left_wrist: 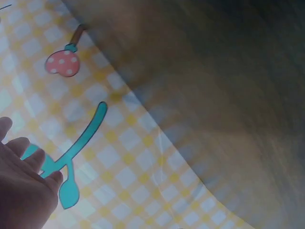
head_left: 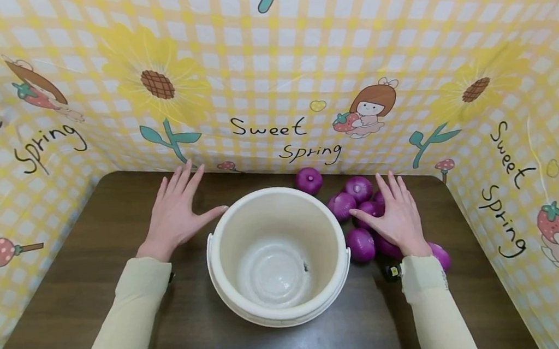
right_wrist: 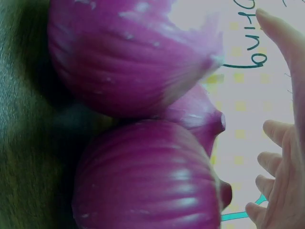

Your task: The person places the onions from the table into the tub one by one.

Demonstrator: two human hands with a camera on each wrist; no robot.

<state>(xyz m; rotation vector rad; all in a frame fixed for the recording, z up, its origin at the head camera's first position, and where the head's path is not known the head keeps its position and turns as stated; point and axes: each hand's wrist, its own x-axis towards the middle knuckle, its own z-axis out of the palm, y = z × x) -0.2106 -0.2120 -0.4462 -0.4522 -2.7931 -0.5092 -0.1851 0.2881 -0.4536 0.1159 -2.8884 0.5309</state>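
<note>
A white bucket (head_left: 282, 311) stands upright on the table in the head view, with only a small dark mark on its inner wall. My left hand (head_left: 176, 210) is to the left of the bucket, fingers spread, thumb tip right at the rim. It holds nothing; in the left wrist view the left hand (left_wrist: 26, 183) shows at the lower left edge. Over a cluster of red onions (head_left: 361, 245) hovers my right hand (head_left: 396, 214), its fingers straight and spread. Large in the right wrist view are onions (right_wrist: 147, 176), with the right hand (right_wrist: 281, 167) beside them.
One onion (head_left: 308, 181) lies apart behind the bucket, near the back edge. Another onion (head_left: 438, 255) is partly hidden by the right wrist. A checked, printed cloth (head_left: 263, 88) rises around the back and sides of the brown wooden table (head_left: 188, 324).
</note>
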